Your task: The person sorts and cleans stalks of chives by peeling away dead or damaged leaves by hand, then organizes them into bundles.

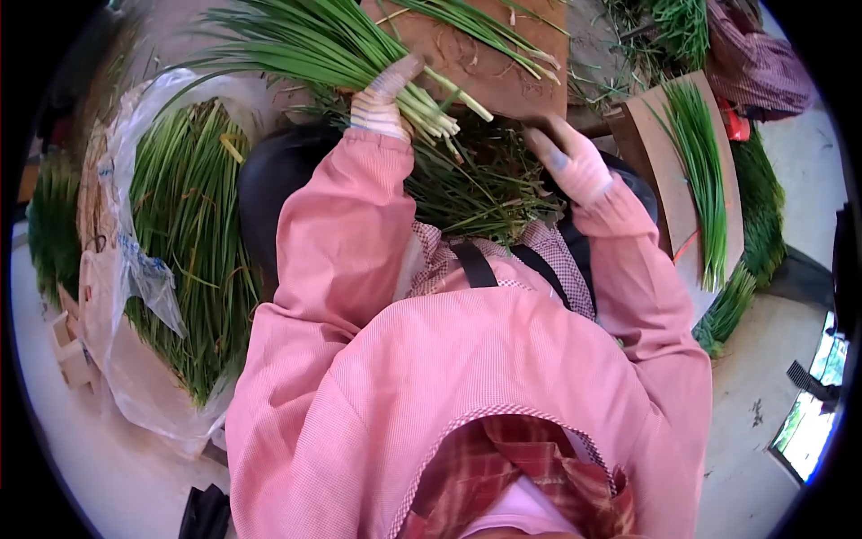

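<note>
My left hand, in a striped glove with bare fingertips, is closed around a bunch of garlic chives. The long green leaves fan out to the upper left, and the pale cut ends point down to the right. One thick stalk sticks out beyond the others. My right hand, also gloved, is beside the near edge of a brown board, apart from the bunch. Its thumb and fingers are spread, the fingers blurred, and I see nothing held in them. Loose trimmed leaves are heaped on my lap below both hands.
More chives lie on the board. On the left, a clear plastic bag holds a big pile of leaves. A bundle rests on cardboard at right, with more bundles behind. Another person's checked sleeve is at upper right.
</note>
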A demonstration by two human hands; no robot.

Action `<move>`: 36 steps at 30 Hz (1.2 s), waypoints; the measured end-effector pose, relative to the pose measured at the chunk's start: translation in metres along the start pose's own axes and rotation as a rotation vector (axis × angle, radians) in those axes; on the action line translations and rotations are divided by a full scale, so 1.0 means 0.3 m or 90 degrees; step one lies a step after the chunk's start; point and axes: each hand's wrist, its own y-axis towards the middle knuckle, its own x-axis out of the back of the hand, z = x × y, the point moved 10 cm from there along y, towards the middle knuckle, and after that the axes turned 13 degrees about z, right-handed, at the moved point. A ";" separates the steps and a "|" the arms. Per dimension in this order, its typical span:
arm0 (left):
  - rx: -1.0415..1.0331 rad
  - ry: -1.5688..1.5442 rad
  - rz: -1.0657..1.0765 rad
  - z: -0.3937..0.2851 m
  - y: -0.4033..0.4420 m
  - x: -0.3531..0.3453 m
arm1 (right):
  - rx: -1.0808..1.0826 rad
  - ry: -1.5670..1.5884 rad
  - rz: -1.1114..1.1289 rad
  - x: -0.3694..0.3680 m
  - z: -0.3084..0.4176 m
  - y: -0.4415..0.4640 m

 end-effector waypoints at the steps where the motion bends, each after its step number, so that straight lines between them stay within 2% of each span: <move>1: 0.085 0.034 0.029 0.034 -0.017 -0.020 | 0.033 0.019 -0.039 -0.023 0.067 0.027; 2: 0.168 0.069 0.057 0.064 -0.030 -0.036 | 0.068 0.037 -0.076 -0.045 0.123 0.056; 3: 0.071 0.089 -0.011 0.057 -0.027 0.011 | 0.064 -0.012 -0.052 -0.086 0.131 0.096; 4: -0.016 0.126 0.005 0.047 -0.021 0.016 | 0.059 -0.064 -0.031 -0.119 0.123 0.132; 6: 0.208 0.236 -0.013 0.132 0.062 0.128 | 0.124 -0.051 -0.036 -0.163 0.127 0.176; 7: -0.065 0.132 0.036 0.079 0.038 0.075 | 0.143 -0.126 -0.054 -0.165 0.142 0.177; 10: 0.021 0.161 0.083 0.071 0.021 0.065 | 0.158 -0.104 0.008 -0.200 0.127 0.197; 11: 0.023 0.074 0.091 0.070 -0.001 0.024 | 0.194 -0.096 0.014 -0.201 0.132 0.189; 12: 0.053 0.126 0.065 0.043 -0.005 0.028 | 0.192 -0.096 0.013 -0.165 0.135 0.181; 14: -0.128 -0.105 0.209 -0.086 0.000 -0.084 | 0.171 -0.345 0.100 -0.120 0.133 0.159; 16: -0.156 0.318 -0.100 -0.195 -0.004 0.086 | 0.195 -0.349 -0.102 0.075 0.036 0.176; 17: -0.258 0.463 -0.140 -0.263 -0.047 0.022 | 0.127 -0.376 -0.157 0.164 0.002 0.194; 18: -0.262 0.459 -0.143 -0.252 -0.059 -0.001 | 0.058 -0.400 -0.211 0.240 -0.022 0.209; 20: -0.229 0.187 -0.059 -0.184 -0.045 -0.018 | 0.014 -0.568 -0.258 0.287 -0.014 0.254; 21: -0.201 0.127 0.020 -0.160 -0.017 -0.017 | -0.027 -0.603 -0.241 0.291 -0.024 0.285; 24: -0.143 0.071 0.087 -0.111 -0.012 -0.053 | -0.060 -0.606 -0.173 0.259 -0.023 0.369; 25: -0.144 0.072 0.088 -0.113 -0.009 -0.054 | -0.117 -0.600 -0.136 0.254 -0.040 0.394; 28: -0.091 -0.090 0.103 -0.076 0.005 -0.050 | -0.143 -0.543 -0.082 0.304 -0.144 0.501; 29: -0.083 -0.037 0.098 -0.068 0.001 -0.039 | -0.059 -0.534 -0.086 0.314 -0.133 0.527; 32: -0.103 -0.067 0.076 -0.073 0.003 -0.041 | -0.136 -0.310 0.050 0.339 -0.212 0.583; 33: -0.094 -0.121 0.110 -0.066 0.013 -0.044 | -0.175 -0.203 0.084 0.327 -0.242 0.585; 34: -0.094 -0.123 0.110 -0.068 0.013 -0.041 | -0.211 -0.100 0.185 0.292 -0.274 0.553; 36: -0.124 -0.095 0.124 -0.098 0.008 -0.062 | -0.199 -0.046 0.119 0.305 -0.321 0.540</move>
